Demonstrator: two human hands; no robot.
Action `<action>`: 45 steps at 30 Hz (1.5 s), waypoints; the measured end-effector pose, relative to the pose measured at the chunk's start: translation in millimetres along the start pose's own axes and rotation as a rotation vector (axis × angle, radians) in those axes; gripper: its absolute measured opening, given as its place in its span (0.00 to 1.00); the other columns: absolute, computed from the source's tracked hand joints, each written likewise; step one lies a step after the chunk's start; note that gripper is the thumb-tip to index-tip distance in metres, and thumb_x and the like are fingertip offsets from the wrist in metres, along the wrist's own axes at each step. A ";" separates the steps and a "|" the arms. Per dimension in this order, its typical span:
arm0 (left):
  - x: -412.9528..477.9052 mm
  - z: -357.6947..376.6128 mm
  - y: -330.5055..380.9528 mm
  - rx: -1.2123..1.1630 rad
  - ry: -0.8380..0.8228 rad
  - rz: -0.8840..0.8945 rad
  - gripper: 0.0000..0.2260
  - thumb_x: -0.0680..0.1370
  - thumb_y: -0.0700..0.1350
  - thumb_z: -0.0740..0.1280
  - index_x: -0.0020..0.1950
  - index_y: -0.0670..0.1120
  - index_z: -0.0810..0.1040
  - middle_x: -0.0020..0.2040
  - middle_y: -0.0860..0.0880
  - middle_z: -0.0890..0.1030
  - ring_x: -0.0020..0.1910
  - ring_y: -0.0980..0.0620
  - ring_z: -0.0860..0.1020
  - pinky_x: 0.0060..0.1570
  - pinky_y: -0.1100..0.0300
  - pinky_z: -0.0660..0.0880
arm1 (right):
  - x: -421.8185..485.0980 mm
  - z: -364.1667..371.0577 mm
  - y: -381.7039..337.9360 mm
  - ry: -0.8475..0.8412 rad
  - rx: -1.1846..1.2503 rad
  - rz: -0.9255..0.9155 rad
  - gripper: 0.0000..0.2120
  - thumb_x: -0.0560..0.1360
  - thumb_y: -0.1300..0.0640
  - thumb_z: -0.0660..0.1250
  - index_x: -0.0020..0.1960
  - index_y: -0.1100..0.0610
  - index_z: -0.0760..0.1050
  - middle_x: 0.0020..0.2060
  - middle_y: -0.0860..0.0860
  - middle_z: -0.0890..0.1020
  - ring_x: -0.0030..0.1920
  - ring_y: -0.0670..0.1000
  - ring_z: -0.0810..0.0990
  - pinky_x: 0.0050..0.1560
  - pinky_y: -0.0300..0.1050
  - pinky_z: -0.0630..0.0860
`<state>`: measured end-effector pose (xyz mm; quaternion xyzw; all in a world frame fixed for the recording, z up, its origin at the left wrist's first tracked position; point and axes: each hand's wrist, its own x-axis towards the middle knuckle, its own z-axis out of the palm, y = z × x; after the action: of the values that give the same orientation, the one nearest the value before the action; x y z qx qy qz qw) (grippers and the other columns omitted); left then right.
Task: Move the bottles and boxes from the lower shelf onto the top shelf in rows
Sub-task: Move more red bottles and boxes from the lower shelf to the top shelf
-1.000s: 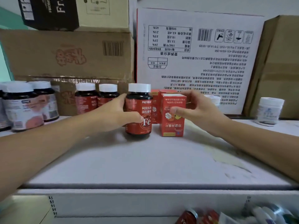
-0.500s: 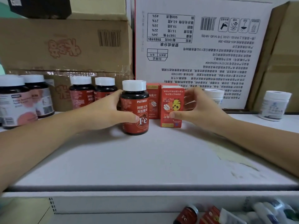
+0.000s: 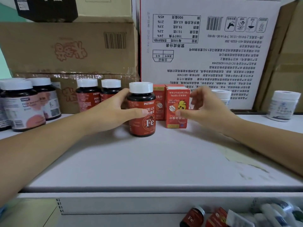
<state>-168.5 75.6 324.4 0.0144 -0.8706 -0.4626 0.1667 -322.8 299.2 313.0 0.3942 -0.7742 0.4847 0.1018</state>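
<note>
The left hand (image 3: pixel 113 112) wraps the Fe bottle (image 3: pixel 141 110); the right hand (image 3: pixel 205 110), loosely open, thumbs the red box (image 3: pixel 177 107). Both want squaring parallel to the top shelf's (image 3: pixel 147 161) back edge.

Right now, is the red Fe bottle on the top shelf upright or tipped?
Upright. The bottle stands on its base on the shelf, white cap on top, the left hand gripping its side.

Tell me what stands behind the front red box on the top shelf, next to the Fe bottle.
A second red box stands right behind the front red box, shifted left; only its left part shows. Farther back is the white carton. Whether more boxes follow is hidden.
</note>
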 end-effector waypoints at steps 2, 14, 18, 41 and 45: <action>-0.8 -1.5 3.6 -0.020 0.001 -0.002 0.28 0.68 0.49 0.78 0.66 0.57 0.73 0.57 0.56 0.83 0.55 0.54 0.83 0.52 0.53 0.80 | -3.9 -5.4 -9.2 0.044 -0.079 -0.110 0.21 0.63 0.49 0.78 0.44 0.47 0.67 0.39 0.46 0.73 0.35 0.47 0.70 0.40 0.43 0.71; -47.3 -66.2 28.6 0.183 -0.016 -0.029 0.22 0.67 0.45 0.78 0.54 0.67 0.78 0.53 0.56 0.84 0.53 0.48 0.83 0.51 0.46 0.81 | -33.9 19.0 -75.2 -0.654 -0.750 -0.337 0.30 0.75 0.34 0.58 0.72 0.48 0.66 0.66 0.44 0.72 0.64 0.46 0.70 0.59 0.39 0.65; -56.9 -85.8 21.1 0.179 0.028 -0.042 0.21 0.71 0.42 0.74 0.58 0.64 0.77 0.53 0.59 0.84 0.52 0.55 0.83 0.47 0.55 0.82 | -25.6 48.0 -79.8 -0.684 -0.721 -0.319 0.32 0.75 0.33 0.57 0.74 0.48 0.64 0.70 0.46 0.70 0.68 0.49 0.69 0.69 0.46 0.65; -62.8 -97.1 -34.3 0.047 0.391 -0.166 0.36 0.58 0.53 0.75 0.66 0.51 0.73 0.56 0.52 0.82 0.55 0.51 0.82 0.52 0.49 0.81 | -18.2 81.6 -68.4 -0.723 -0.531 -0.308 0.28 0.78 0.37 0.55 0.75 0.46 0.62 0.74 0.42 0.65 0.71 0.41 0.63 0.74 0.42 0.57; -66.3 -98.6 -39.0 0.101 0.413 -0.146 0.38 0.57 0.59 0.75 0.67 0.53 0.74 0.57 0.55 0.82 0.56 0.53 0.81 0.57 0.48 0.78 | -18.5 80.7 -68.6 -0.733 -0.545 -0.295 0.28 0.78 0.36 0.55 0.75 0.45 0.61 0.73 0.40 0.64 0.71 0.41 0.63 0.74 0.42 0.57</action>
<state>-81.0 -13.7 325.4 0.1801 -0.8367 -0.4166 0.3065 -243.6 226.5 307.8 0.6037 -0.7938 0.0736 -0.0104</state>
